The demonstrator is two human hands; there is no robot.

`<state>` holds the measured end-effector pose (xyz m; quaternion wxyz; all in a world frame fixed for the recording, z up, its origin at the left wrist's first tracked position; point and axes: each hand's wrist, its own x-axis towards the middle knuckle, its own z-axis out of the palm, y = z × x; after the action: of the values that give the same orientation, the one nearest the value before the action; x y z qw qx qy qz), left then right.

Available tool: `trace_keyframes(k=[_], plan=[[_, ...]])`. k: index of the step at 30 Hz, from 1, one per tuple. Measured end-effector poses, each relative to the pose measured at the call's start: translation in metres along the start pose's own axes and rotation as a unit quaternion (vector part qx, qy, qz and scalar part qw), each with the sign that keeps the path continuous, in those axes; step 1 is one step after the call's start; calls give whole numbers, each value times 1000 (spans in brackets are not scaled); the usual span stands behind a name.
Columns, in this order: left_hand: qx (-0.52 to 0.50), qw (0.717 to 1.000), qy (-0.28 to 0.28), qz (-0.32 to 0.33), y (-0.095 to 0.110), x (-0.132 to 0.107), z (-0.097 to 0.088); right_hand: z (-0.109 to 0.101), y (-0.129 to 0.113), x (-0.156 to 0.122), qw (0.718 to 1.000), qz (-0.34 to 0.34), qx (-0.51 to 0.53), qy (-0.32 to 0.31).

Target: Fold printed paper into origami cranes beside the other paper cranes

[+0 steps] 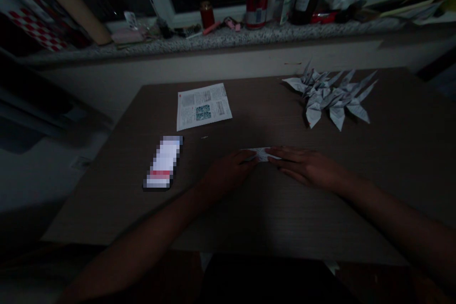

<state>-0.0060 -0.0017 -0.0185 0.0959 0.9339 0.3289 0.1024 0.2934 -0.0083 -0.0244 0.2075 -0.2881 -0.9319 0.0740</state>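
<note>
A small folded piece of printed paper (262, 153) lies on the dark wooden table (249, 209) between my two hands. My left hand (231, 171) rests on the table with its fingers curled against the paper's left end. My right hand (302, 166) lies flat, fingers stretched out and pressing on the paper's right end. Most of the paper is covered by my fingers.
A flat printed sheet (203, 105) lies at the back left of the table, a phone (164, 162) nearer the left edge. Several folded paper cranes (331, 95) are heaped at the back right. Cans and bottles (256, 4) stand on the stone ledge behind.
</note>
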Motion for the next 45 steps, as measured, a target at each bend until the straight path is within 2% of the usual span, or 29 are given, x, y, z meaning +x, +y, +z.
trace_keyframes(k=[4, 14, 19, 25, 30, 36, 45], plan=[[-4, 1000, -7, 22, -6, -6, -9, 0, 2, 0, 1000, 6, 26, -5], [-3, 1000, -24, 12, -28, -23, -34, 1, 4, -1, 999, 13, 34, -14], [34, 999, -26, 14, -28, -27, -38, -2, 11, -6, 998, -6, 49, -25], [58, 998, -3, 22, -20, -22, -36, -9, 13, -7, 997, -3, 78, -25], [76, 994, -29, 67, -18, -16, -27, -9, 7, -4, 999, 2, 47, -19], [63, 997, -39, 29, -11, -9, -22, -1, 6, -2, 1000, -3, -7, 3], [55, 998, -25, 31, -9, -4, -18, 6, -7, 14, 997, 29, -69, 10]])
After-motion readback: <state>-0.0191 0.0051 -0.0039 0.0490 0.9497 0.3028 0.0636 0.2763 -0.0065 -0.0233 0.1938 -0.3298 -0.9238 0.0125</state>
